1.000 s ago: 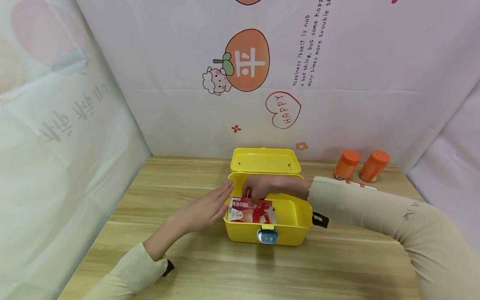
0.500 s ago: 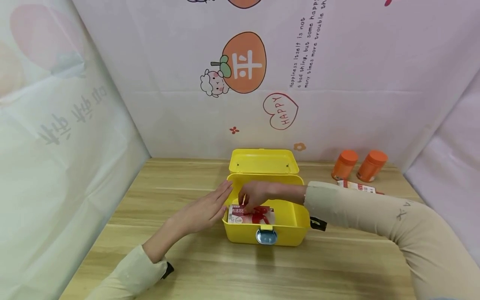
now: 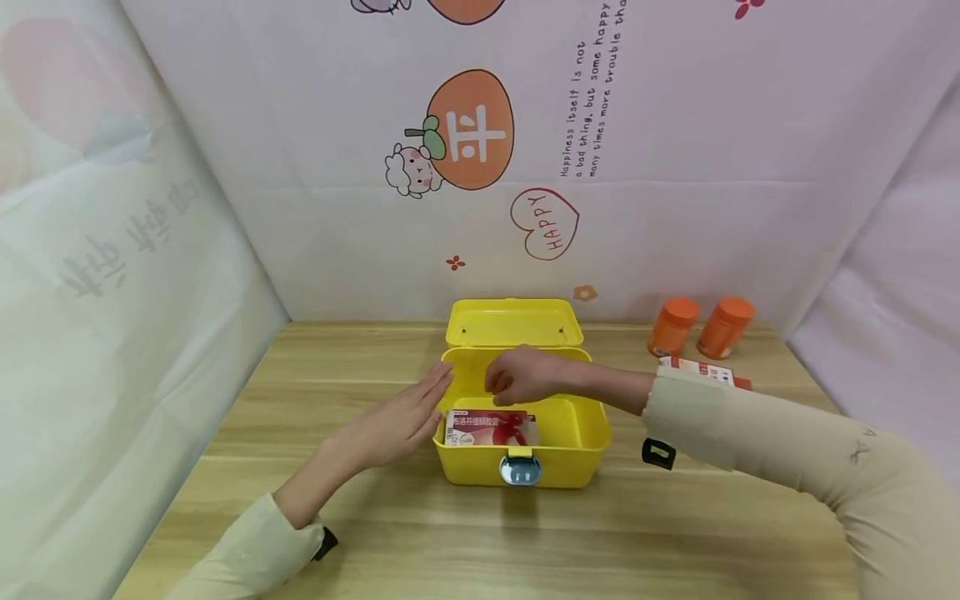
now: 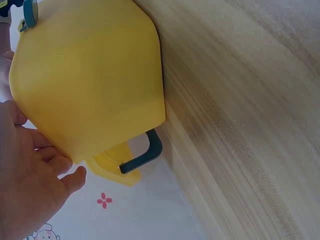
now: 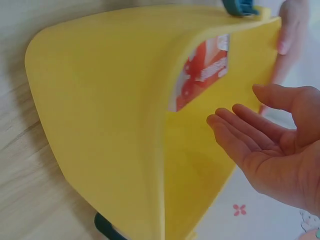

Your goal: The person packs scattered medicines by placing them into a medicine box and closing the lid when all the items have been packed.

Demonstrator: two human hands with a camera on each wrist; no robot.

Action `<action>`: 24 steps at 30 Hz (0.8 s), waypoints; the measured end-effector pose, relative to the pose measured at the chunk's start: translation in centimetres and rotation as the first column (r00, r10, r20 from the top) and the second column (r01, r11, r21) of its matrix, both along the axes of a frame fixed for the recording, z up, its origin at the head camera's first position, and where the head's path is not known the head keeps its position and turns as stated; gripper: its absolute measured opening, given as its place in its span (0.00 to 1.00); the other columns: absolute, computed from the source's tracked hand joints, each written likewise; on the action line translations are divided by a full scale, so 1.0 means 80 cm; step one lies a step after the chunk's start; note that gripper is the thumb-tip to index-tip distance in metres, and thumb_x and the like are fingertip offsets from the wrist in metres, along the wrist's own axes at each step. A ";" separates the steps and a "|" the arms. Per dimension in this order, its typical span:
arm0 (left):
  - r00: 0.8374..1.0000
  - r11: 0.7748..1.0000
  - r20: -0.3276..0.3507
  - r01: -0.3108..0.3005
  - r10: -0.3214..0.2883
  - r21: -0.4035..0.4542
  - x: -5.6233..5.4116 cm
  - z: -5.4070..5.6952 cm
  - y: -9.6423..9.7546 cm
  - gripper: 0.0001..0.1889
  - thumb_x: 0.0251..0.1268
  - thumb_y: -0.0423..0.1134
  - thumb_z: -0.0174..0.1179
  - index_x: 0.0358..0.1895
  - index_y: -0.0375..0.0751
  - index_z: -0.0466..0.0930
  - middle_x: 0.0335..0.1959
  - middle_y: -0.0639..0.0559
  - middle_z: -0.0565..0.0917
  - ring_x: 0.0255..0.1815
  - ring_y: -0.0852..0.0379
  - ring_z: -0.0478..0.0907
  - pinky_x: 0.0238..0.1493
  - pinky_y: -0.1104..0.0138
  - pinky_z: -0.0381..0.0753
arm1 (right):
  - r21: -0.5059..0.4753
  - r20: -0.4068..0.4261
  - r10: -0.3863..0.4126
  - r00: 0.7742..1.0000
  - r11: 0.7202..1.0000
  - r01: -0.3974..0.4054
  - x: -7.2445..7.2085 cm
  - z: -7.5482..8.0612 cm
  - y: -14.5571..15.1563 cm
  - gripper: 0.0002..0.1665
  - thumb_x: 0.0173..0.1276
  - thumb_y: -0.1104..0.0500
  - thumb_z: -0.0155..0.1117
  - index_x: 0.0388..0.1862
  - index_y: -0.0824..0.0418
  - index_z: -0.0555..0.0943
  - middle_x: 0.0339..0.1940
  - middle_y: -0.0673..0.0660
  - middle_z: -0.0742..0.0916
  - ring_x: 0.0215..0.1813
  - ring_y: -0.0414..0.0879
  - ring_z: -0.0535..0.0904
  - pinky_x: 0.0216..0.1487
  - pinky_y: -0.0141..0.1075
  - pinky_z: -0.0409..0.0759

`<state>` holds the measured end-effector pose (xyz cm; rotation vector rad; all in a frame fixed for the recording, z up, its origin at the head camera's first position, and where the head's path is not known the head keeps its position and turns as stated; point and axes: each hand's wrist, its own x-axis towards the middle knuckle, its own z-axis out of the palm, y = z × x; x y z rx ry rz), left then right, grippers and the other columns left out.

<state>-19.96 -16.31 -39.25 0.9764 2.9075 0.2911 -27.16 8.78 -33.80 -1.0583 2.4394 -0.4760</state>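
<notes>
A yellow lidded box [image 3: 480, 467] stands with its lid [image 3: 515, 323] tipped back and a blue-grey latch [image 3: 521, 471] at the front. Inside, toward the front left, lies a red and white medicine box [image 3: 491, 427], also seen in the right wrist view as a red and white carton [image 5: 202, 70]. My left hand [image 3: 393, 421] rests against the left rim of the yellow box, fingers fairly straight. Above the opening hovers my right hand [image 3: 527, 375], holding nothing, its fingers loosely bent and apart from the medicine box.
Two orange bottles [image 3: 672, 327] stand at the back right of the wooden table [image 3: 360, 533]. In front of them lies another white and red medicine box [image 3: 701, 370], partly hidden by the right sleeve. Printed cloth [image 3: 337, 242] hangs behind and at both sides.
The medicine box has gone down into the yellow box and my right hand has let go of it and risen. My left hand stays at the rim. The head view has shifted slightly.
</notes>
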 end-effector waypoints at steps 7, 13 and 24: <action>1.000 0.999 0.011 -0.005 0.004 0.031 0.002 0.001 0.001 0.32 0.82 0.49 0.38 0.80 0.35 0.47 0.83 0.45 0.44 0.84 0.50 0.44 0.79 0.52 0.58 | -0.077 0.009 -0.054 0.998 0.995 0.055 0.014 0.018 0.033 0.12 0.69 0.60 0.66 0.50 0.60 0.84 0.48 0.54 0.89 0.51 0.45 0.85 0.57 0.40 0.84; 1.000 0.999 0.013 -0.009 0.008 0.031 0.003 0.000 0.002 0.33 0.82 0.50 0.38 0.80 0.37 0.46 0.84 0.47 0.43 0.84 0.51 0.43 0.79 0.53 0.57 | -0.135 0.002 -0.053 0.999 0.989 0.053 0.022 0.024 0.063 0.13 0.70 0.60 0.65 0.51 0.62 0.84 0.48 0.56 0.89 0.50 0.47 0.86 0.55 0.40 0.85; 0.999 0.999 0.027 -0.022 0.021 0.035 0.006 0.001 0.003 0.33 0.82 0.53 0.36 0.81 0.40 0.45 0.84 0.51 0.42 0.84 0.52 0.42 0.79 0.53 0.56 | -0.240 0.095 -0.103 0.990 0.963 0.123 0.028 0.026 0.111 0.13 0.71 0.63 0.64 0.52 0.66 0.83 0.48 0.58 0.89 0.51 0.48 0.86 0.54 0.40 0.86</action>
